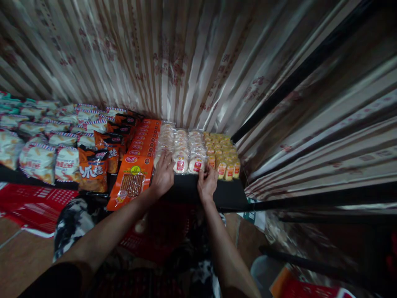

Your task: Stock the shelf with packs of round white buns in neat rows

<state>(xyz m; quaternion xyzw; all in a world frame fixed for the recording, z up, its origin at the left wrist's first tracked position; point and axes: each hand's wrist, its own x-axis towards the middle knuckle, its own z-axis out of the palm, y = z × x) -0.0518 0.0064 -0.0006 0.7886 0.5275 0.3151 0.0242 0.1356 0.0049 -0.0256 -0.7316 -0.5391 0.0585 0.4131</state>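
Rows of round white cakes in clear wrappers with red labels (pixel 180 162) stand on a black shelf (pixel 186 188). My left hand (pixel 163 174) rests on the front of the leftmost row, fingers spread over the wrapper. My right hand (pixel 207 182) is at the front right corner of another row, thumb and fingers apart, touching the wrapper's edge. Small yellow packs (pixel 228 170) stand in rows just right of it. Left of my left hand lie orange flat packets (pixel 132 178), overlapping one another.
Orange and black bags (pixel 93 169) and many white bags (pixel 37 161) fill the shelf's left side. A red basket (pixel 37 207) lies below left. Behind hangs a patterned curtain (pixel 173 58); a black pole (pixel 294 78) slants at right.
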